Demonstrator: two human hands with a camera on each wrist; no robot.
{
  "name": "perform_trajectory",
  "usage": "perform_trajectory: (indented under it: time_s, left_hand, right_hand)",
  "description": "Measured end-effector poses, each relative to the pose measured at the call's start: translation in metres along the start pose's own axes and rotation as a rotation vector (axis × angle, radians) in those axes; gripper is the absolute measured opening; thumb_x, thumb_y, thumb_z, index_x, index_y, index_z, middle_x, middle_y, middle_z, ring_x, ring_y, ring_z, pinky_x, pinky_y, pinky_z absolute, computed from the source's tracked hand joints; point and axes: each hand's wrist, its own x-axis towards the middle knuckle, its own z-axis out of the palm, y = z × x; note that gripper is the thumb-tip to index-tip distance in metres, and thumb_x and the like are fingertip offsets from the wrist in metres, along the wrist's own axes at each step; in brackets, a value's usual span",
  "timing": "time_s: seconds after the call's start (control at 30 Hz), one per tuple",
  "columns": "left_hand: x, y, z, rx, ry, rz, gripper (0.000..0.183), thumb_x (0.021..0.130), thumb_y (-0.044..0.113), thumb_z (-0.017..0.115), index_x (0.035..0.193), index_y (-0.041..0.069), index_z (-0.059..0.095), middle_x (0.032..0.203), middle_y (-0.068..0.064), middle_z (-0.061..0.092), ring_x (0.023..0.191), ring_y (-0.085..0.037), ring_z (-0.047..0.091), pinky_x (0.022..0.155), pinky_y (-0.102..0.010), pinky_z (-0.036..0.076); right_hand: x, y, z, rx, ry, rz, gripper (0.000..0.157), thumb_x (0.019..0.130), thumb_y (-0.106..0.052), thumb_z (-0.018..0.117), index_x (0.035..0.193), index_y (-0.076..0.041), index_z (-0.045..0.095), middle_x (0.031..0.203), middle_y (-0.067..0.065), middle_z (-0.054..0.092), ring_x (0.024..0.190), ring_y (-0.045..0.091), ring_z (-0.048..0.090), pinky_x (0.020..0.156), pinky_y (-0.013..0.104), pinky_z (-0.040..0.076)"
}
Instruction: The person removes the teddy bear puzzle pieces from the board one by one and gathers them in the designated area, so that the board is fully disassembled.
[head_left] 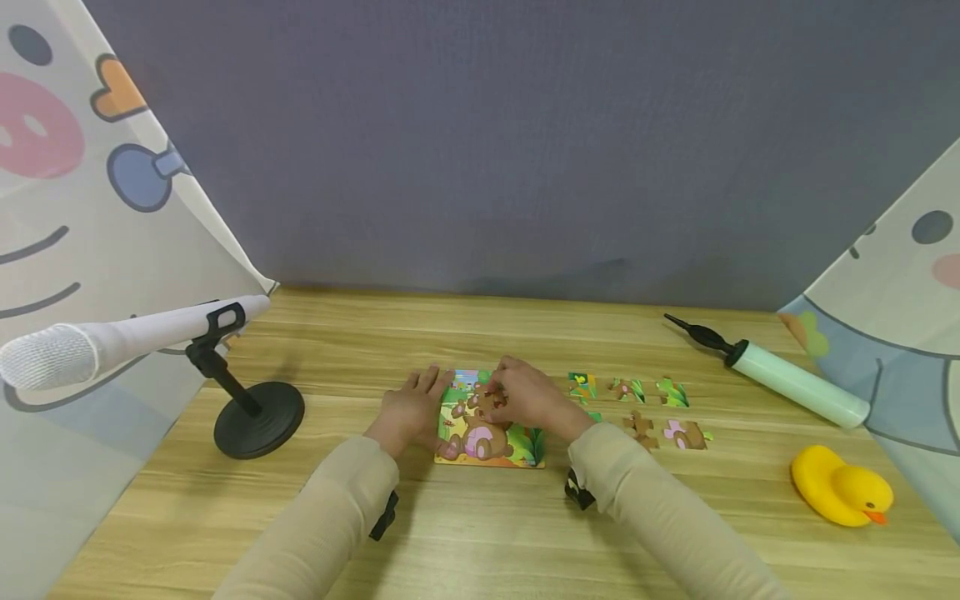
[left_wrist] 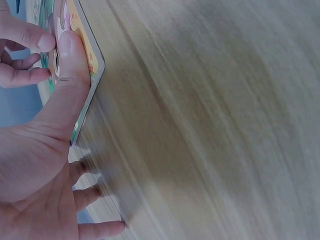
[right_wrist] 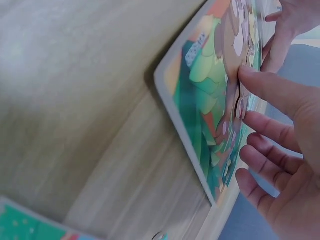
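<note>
A bear-picture jigsaw puzzle board [head_left: 528,450] lies flat on the table in front of me. My left hand [head_left: 411,412] rests at its left side with the fingers spread. In the left wrist view the left thumb [left_wrist: 72,60] presses on the board's border, and other fingertips touch the tabletop. My right hand [head_left: 528,393] is over the upper right of the board. Its thumb and index finger pinch a brown puzzle piece [head_left: 492,406], set against the picture. In the right wrist view a dark gap shows by these fingertips; the remaining fingers are loosely bent. The hand hides part of the picture.
Several loose puzzle pieces [head_left: 672,392] lie right of the board, some partly behind my right forearm. A yellow rubber duck [head_left: 840,487] and a pale green hand pump [head_left: 798,383] are farther right. A white microphone [head_left: 142,333] on a black stand [head_left: 258,421] is at left.
</note>
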Motion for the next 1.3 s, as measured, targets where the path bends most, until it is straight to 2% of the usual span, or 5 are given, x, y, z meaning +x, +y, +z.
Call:
perform_trajectory:
  time_s: [0.4, 0.6, 0.9, 1.17, 1.3]
  left_hand:
    - [0.0, 0.0, 0.0, -0.014, 0.005, 0.002, 0.126, 0.066, 0.053, 0.089, 0.163, 0.009, 0.021, 0.168, -0.018, 0.016, 0.151, -0.043, 0.022, 0.107, -0.066, 0.04]
    - [0.001, -0.001, 0.002, 0.0, 0.001, -0.003, 0.127, 0.066, 0.054, 0.089, 0.163, 0.01, 0.019, 0.169, -0.017, 0.015, 0.151, -0.043, 0.022, 0.106, -0.065, 0.041]
    - [0.003, 0.0, 0.002, 0.014, -0.021, -0.015, 0.128, 0.066, 0.055, 0.088, 0.164, 0.012, 0.017, 0.169, -0.016, 0.013, 0.152, -0.041, 0.019, 0.107, -0.064, 0.041]
    - [0.003, 0.0, 0.002, 0.027, -0.012, -0.01, 0.128, 0.066, 0.056, 0.088, 0.163, 0.011, 0.018, 0.169, -0.017, 0.015, 0.152, -0.042, 0.021, 0.106, -0.064, 0.042]
    - [0.003, 0.0, 0.001, 0.021, -0.013, -0.008, 0.128, 0.066, 0.055, 0.088, 0.163, 0.011, 0.018, 0.169, -0.017, 0.015, 0.152, -0.042, 0.021, 0.106, -0.065, 0.041]
  right_hand:
    - [-0.02, 0.016, -0.01, 0.011, 0.007, -0.067, 0.038, 0.085, -0.028, 0.084, 0.118, -0.012, 0.073, 0.111, 0.0, 0.059, 0.095, 0.017, 0.06, 0.083, 0.038, 0.053]
    - [-0.036, 0.03, -0.016, 0.036, 0.022, -0.105, 0.036, 0.087, -0.028, 0.083, 0.119, -0.014, 0.073, 0.109, 0.0, 0.058, 0.086, 0.016, 0.057, 0.074, 0.034, 0.05]
    - [-0.067, 0.053, -0.027, 0.038, 0.079, -0.164, 0.035, 0.088, -0.025, 0.082, 0.119, -0.011, 0.072, 0.11, 0.002, 0.06, 0.095, 0.021, 0.064, 0.08, 0.037, 0.055]
    - [-0.097, 0.069, -0.038, 0.004, 0.071, -0.1, 0.037, 0.087, -0.028, 0.083, 0.119, -0.012, 0.072, 0.114, 0.002, 0.062, 0.095, 0.022, 0.064, 0.079, 0.041, 0.055]
    - [-0.113, 0.077, -0.041, -0.01, 0.078, -0.087, 0.037, 0.087, -0.031, 0.082, 0.118, -0.013, 0.072, 0.113, 0.001, 0.061, 0.091, 0.02, 0.063, 0.075, 0.037, 0.054]
